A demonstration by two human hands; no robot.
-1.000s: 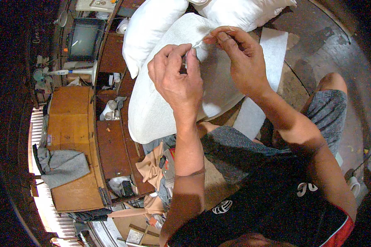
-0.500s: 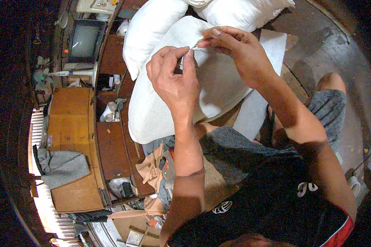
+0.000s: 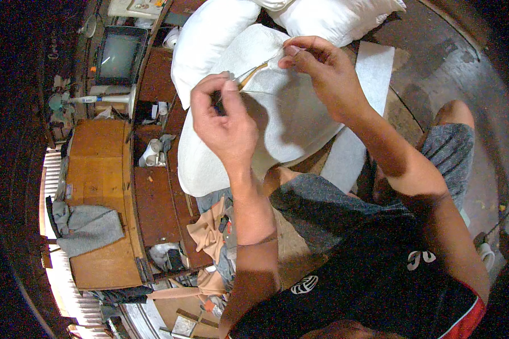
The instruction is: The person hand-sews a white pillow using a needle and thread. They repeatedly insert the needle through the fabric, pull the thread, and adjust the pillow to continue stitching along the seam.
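A large white cloth (image 3: pixel 220 152), thick and felt-like, spreads in front of me over my lap. My right hand (image 3: pixel 322 68) pinches its gathered upper edge between thumb and fingertips. Lower and to the left, my left hand (image 3: pixel 226 118) is closed in a pinch at the near end of the same edge; what lies in its fingertips is too small to make out. Between the hands the edge runs in a slanting line, with a narrow yellowish-brown gap (image 3: pixel 253 76) beside it.
White pillows (image 3: pixel 209 45) lie beyond the cloth, and a white strip (image 3: pixel 350 152) lies to its right. On the left stands a wooden cabinet (image 3: pixel 99 169) with a grey cloth (image 3: pixel 90 229) over it. Near my left forearm are tan fabric scraps (image 3: pixel 209 231).
My hands have drawn apart. The left moved left and slightly down, while the right stayed nearly in place. The cloth's edge and a brownish gap now show between them.
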